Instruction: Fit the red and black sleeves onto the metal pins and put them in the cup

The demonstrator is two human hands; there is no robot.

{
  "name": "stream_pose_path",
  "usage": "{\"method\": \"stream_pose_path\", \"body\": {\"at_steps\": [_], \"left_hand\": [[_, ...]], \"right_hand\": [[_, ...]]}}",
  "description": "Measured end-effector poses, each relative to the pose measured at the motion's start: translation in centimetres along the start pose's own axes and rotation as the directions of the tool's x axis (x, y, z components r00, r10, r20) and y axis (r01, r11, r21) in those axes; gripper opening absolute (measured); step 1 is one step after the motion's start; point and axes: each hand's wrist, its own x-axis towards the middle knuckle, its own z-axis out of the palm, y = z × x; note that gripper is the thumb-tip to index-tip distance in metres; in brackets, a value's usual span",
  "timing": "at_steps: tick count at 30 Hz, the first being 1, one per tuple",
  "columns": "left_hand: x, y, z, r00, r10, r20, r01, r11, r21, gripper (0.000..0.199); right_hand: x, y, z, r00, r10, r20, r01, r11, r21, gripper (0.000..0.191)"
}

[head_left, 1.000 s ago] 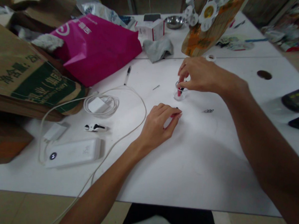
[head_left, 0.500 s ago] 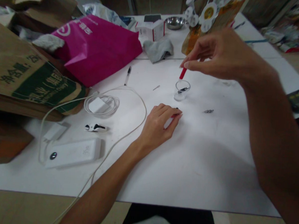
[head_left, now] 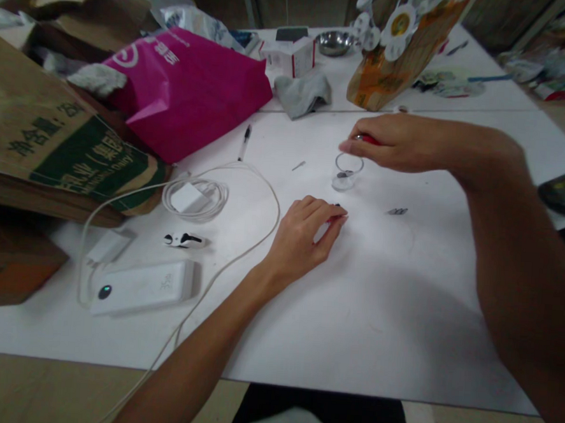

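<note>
Above a small clear cup (head_left: 344, 182), my right hand (head_left: 387, 140) is closed around a slim red stick (head_left: 367, 139). Most of the stick is covered by the fingers, so its kind cannot be made out. Inside the cup lies something small and dark (head_left: 345, 174). Just in front of the cup, my left hand (head_left: 305, 232) rests on the white table with thumb and forefinger pinched on a small red piece (head_left: 330, 219), which has a dark bit at its far side. To the right of that hand lies a little group of dark metallic pieces (head_left: 398, 211).
A thin sliver (head_left: 298, 166) and a pen (head_left: 244, 143) lie left of the cup. On the left are nail clippers (head_left: 184, 240), a power bank (head_left: 141, 287) and a cable with a white charger (head_left: 189, 197). Behind stand a magenta bag (head_left: 189, 91) and a grey cloth (head_left: 303, 95).
My right hand has lowered and turned, so the red stick, earlier pointing down into the cup, now lies nearly level in the fingers. My left hand keeps its pinch in the same place.
</note>
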Motion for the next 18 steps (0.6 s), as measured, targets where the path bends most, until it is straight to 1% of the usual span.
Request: {"method": "stream_pose_path", "body": {"at_steps": [2, 4, 8, 12, 18], "left_hand": [[0.0, 0.0, 0.0, 1.0, -0.005, 0.001, 0.005, 1.0, 0.001, 0.009], [0.0, 0.1, 0.0, 1.0, 0.006, -0.001, -0.006, 1.0, -0.002, 0.009], [0.1, 0.2, 0.0, 1.0, 0.031, 0.001, -0.031, 0.999, -0.008, 0.008], [0.1, 0.2, -0.1, 0.999, 0.024, 0.023, -0.024, 1.0, 0.005, 0.009], [0.0, 0.0, 0.0, 0.999, 0.039, 0.027, -0.039, 0.999, 0.009, 0.009]], "right_hand": [[0.4, 0.4, 0.2, 0.996, -0.043, 0.078, 0.043, 0.999, 0.003, 0.044], [0.7, 0.9, 0.3, 0.991, -0.067, 0.119, 0.067, 0.998, 0.009, 0.04], [1.1, 1.7, 0.7, 0.991, -0.062, 0.122, 0.063, 0.998, -0.006, 0.041], [1.1, 2.0, 0.6, 0.992, -0.037, 0.122, 0.039, 0.999, -0.01, 0.036], [1.0, 1.8, 0.6, 0.998, -0.037, 0.057, 0.033, 0.998, 0.061, 0.039]]}}
